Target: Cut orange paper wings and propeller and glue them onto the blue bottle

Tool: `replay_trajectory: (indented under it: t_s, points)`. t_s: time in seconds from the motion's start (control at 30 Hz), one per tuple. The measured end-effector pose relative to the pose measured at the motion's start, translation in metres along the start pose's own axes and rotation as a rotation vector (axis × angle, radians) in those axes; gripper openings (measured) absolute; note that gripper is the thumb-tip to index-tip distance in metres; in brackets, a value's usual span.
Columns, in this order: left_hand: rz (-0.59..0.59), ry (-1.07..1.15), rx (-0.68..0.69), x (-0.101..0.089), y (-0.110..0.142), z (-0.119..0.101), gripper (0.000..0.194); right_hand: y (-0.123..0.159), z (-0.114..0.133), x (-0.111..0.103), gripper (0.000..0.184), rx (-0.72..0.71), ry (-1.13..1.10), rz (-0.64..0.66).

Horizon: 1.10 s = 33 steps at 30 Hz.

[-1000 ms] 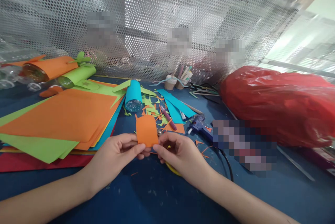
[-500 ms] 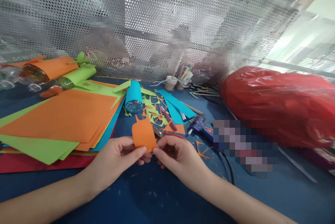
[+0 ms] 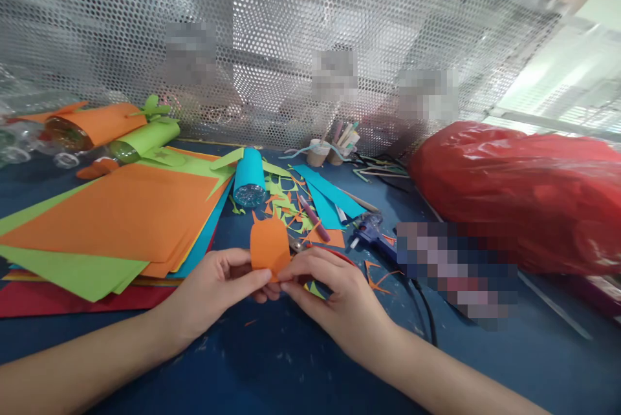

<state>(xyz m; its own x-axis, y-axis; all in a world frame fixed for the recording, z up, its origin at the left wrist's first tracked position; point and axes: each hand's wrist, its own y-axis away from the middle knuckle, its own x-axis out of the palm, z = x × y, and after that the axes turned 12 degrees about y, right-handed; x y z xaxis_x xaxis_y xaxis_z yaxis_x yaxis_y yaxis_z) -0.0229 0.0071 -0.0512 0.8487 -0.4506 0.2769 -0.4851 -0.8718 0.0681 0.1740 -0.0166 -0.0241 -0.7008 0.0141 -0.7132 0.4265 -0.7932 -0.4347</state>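
Note:
A small curved piece of orange paper (image 3: 270, 245) stands between my hands near the middle of the view. My left hand (image 3: 231, 279) pinches its lower left part, thumb in front. At its lower right corner, the thumb and fingers of my right hand (image 3: 330, 282) close on the paper's edge. Scissors (image 3: 297, 245) with red handles lie just behind, partly covered by my right hand. A bit of green paper (image 3: 315, 289) shows under the right fingers. Beyond the orange piece sits a bottle wrapped in blue paper (image 3: 250, 172).
Stacked coloured sheets (image 3: 121, 214) lie left, with paper-wrapped bottles (image 3: 104, 125) behind. Paper scraps (image 3: 286, 198), a purple marker (image 3: 314, 218) and blue strips (image 3: 325, 195) lie ahead. A glue gun (image 3: 373, 234) and a red plastic bag (image 3: 514, 195) are right. Perforated metal (image 3: 291, 27) rises behind.
The orange paper has turned slightly and its curve faces me more. My right hand has shifted its fingers over the paper's lower right corner, and green paper now shows beneath them.

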Motion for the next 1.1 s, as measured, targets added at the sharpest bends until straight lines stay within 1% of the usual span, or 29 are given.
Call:
replay_trajectory:
  t_s: [0.13, 0.23, 0.37, 0.53, 0.73, 0.87, 1.1]
  points:
    - [-0.029, -0.026, -0.007, 0.0011, -0.0013, -0.0015, 0.015, -0.0005, -0.0019, 0.0007, 0.015, 0.034, 0.019, -0.046]
    - [-0.045, -0.019, -0.023, 0.0023, -0.0010, -0.0030, 0.015, -0.0005, -0.0037, 0.0008, 0.016, 0.066, 0.039, -0.053]
    - [-0.032, -0.008, -0.047, 0.0025, 0.0005, -0.0029, 0.014, 0.0001, -0.0046, 0.0004, 0.017, 0.083, 0.060, -0.045]
    - [-0.028, -0.002, -0.031, 0.0020, 0.0014, -0.0019, 0.015, -0.0005, -0.0049, 0.0001, 0.017, 0.096, 0.055, -0.046]
    - [0.000, 0.036, -0.021, 0.0031, 0.0020, -0.0028, 0.015, -0.0012, -0.0040, 0.0018, 0.015, 0.173, -0.005, -0.043]
    - [-0.015, 0.038, -0.044, 0.0041, 0.0012, -0.0026, 0.017, -0.0005, -0.0038, 0.0039, 0.014, 0.209, -0.055, -0.042]
    - [-0.032, 0.028, -0.040, 0.0073, 0.0017, -0.0059, 0.016, 0.0001, -0.0055, 0.0069, 0.010, 0.265, -0.139, -0.032]
